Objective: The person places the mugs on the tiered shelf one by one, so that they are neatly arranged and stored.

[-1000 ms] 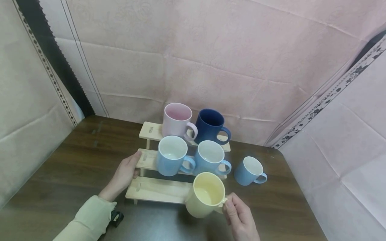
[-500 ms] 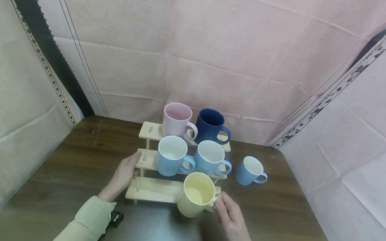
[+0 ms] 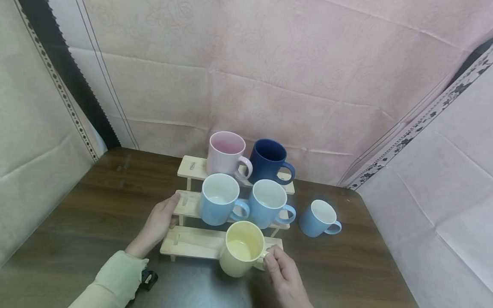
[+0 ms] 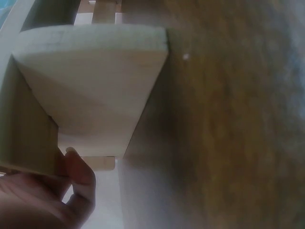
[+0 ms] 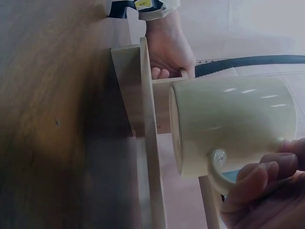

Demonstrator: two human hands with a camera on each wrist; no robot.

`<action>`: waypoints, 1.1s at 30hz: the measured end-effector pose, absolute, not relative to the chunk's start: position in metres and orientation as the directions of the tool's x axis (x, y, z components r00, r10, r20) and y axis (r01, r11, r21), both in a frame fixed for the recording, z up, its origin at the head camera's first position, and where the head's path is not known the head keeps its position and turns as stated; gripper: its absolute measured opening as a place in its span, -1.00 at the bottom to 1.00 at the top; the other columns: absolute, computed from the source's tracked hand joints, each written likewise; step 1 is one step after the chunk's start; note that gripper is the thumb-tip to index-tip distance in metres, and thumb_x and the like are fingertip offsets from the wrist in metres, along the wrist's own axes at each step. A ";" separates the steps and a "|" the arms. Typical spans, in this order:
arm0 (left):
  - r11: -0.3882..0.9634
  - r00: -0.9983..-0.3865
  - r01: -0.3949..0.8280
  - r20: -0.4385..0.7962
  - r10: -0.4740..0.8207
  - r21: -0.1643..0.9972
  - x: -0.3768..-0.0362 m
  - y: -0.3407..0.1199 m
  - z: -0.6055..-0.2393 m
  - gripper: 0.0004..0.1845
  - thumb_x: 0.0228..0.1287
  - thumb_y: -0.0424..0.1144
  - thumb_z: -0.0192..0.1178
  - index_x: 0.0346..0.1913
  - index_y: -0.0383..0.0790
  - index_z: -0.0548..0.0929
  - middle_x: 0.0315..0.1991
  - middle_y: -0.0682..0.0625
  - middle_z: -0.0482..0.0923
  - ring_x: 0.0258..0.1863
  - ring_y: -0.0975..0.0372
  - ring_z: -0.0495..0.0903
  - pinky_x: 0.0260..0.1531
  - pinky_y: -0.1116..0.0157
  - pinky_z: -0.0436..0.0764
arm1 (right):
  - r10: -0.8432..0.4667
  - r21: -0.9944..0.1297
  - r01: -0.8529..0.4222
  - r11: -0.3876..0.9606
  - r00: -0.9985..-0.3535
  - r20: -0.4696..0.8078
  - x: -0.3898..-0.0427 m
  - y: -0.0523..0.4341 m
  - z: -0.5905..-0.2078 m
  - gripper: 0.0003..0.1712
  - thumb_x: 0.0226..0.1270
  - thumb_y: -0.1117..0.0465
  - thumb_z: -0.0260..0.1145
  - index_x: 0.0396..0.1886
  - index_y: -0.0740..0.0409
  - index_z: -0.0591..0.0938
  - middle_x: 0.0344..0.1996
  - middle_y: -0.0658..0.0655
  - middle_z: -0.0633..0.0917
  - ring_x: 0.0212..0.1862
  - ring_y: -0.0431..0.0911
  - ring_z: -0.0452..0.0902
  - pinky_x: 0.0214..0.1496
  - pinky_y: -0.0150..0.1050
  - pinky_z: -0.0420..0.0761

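Note:
My right hand [image 3: 286, 277] pinches the handle of a yellow mug [image 3: 233, 259], held upright in front of the lowest step of a three-step wooden rack [image 3: 194, 242]. In the right wrist view a gap shows between the mug's base and that step. My left hand [image 3: 157, 223] grips the left end of the middle step; its fingers [image 4: 78, 174] curl under the board in the left wrist view. Two light blue mugs, a left one [image 3: 215, 211] and a right one [image 3: 261, 214], stand on the middle step. A pink mug [image 3: 221, 160] and a dark blue mug [image 3: 265, 164] occupy the top step.
A third light blue mug [image 3: 313, 222] stands on the dark wooden table [image 3: 346, 265], right of the rack. Pale cloth [image 3: 269, 77] hangs behind the table and along both sides. A black band [image 3: 149, 279] shows at my left wrist.
The right hand has carried the yellow mug leftward along the front of the lowest step, uncovering that step's right end. The left hand, rack and other mugs look unchanged.

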State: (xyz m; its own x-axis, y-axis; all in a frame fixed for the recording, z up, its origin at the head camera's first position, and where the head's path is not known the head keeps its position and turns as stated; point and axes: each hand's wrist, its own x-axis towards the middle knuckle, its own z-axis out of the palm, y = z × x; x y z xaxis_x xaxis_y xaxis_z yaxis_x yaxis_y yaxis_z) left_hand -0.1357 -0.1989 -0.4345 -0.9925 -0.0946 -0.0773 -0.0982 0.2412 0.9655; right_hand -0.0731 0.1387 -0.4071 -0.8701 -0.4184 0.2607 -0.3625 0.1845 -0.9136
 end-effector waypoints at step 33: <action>0.245 -0.992 -0.102 -0.080 -0.099 0.964 -0.134 -0.199 -0.432 -0.29 0.49 0.29 -0.34 -0.13 -0.36 0.46 -0.72 0.03 0.21 -0.71 0.19 0.21 -0.62 0.28 0.28 | -0.441 -0.947 -0.260 0.190 -0.884 0.154 -0.080 0.113 -0.415 -0.73 0.58 0.21 -0.01 -0.38 0.20 0.43 -0.59 0.17 0.42 -0.49 0.01 0.40 -0.44 -0.26 0.48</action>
State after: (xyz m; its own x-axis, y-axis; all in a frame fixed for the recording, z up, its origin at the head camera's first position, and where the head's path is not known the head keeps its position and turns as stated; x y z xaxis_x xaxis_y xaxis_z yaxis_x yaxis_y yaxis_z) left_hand -0.1342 -0.1986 -0.4316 -0.9919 -0.0988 -0.0801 -0.1022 0.2454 0.9640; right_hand -0.0800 0.1125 -0.4145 -0.8841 -0.4411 0.1540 -0.2599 0.1903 -0.9467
